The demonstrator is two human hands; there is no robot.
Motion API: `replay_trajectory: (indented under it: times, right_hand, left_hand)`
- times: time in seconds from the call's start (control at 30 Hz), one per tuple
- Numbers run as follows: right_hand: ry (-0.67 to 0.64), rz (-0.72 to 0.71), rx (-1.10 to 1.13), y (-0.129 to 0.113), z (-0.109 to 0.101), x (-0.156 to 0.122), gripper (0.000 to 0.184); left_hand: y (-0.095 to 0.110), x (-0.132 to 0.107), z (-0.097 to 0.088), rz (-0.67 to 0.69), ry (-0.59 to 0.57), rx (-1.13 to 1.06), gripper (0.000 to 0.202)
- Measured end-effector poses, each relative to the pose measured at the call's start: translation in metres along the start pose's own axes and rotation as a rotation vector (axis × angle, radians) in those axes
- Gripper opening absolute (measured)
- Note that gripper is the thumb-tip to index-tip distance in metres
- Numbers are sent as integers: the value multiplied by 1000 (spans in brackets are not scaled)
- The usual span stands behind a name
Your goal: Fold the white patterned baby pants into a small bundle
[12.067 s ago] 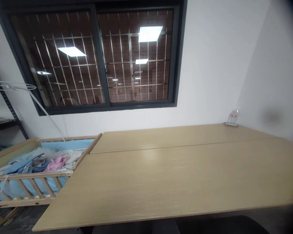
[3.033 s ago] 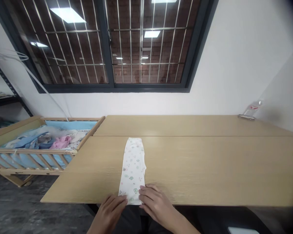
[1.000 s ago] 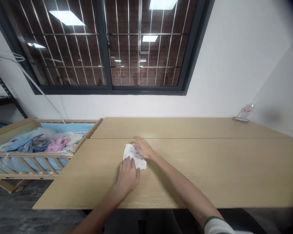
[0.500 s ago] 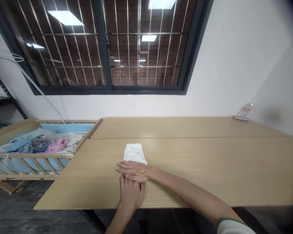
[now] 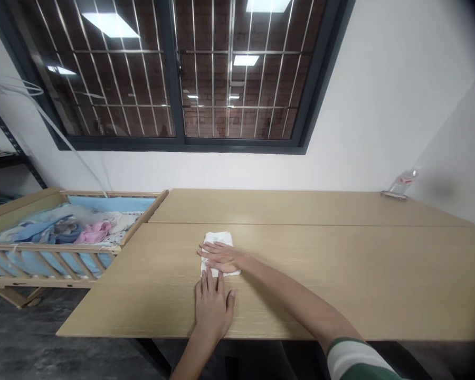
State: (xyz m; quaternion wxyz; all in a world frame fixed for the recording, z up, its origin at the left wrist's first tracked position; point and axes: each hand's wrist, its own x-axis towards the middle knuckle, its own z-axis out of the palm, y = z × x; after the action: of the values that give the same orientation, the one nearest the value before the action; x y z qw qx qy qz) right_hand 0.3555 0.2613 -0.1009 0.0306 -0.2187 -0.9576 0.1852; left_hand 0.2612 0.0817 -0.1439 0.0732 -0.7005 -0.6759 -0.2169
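Note:
A small white folded cloth point(image 5: 221, 238) with a faint printed pattern lies flat on the wooden table point(image 5: 320, 269). Across its middle rests my right hand point(image 5: 222, 255), palm down with fingers stretched out to the left, covering much of the cloth. My left hand point(image 5: 212, 303) lies flat on the table just below, fingers spread and pointing forward. Its fingertips are at the cloth's near edge; whether they press on it I cannot tell. Neither hand grasps anything.
To the left stands a wooden crib point(image 5: 119, 248) with blue padding, holding crumpled clothes, among them a pink garment point(image 5: 94, 232). A clear plastic bottle point(image 5: 402, 183) leans at the table's far right corner. Behind the table is a barred window point(image 5: 182, 142). A pale cable point(image 5: 71, 148) hangs at left.
My right hand has moved forward from the cloth's near edge onto its middle, uncovering my left fingers. My left hand stays in about the same place, its fingers now extended.

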Motion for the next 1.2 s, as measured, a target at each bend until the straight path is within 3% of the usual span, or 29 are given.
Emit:
replay_trajectory:
  times: [0.33, 0.63, 0.83, 1.07, 1.2]
  right_hand:
    - [64, 43, -79, 41, -17, 19, 69]
    - [103, 91, -159, 51, -19, 27, 78]
    - [158, 83, -118, 45, -16, 25, 78]
    - [604, 214, 147, 23, -24, -20, 72]
    - [619, 161, 201, -1, -28, -64, 48]
  left_hand:
    - [0, -1, 6, 7, 37, 6, 61]
    - [-1, 0, 8, 12, 37, 24, 60]
    - [-1, 0, 7, 11, 33, 15, 61]
    - [-15, 3, -2, 54, 18, 0, 53]
    - [-45, 18, -9, 87, -70, -59, 40]
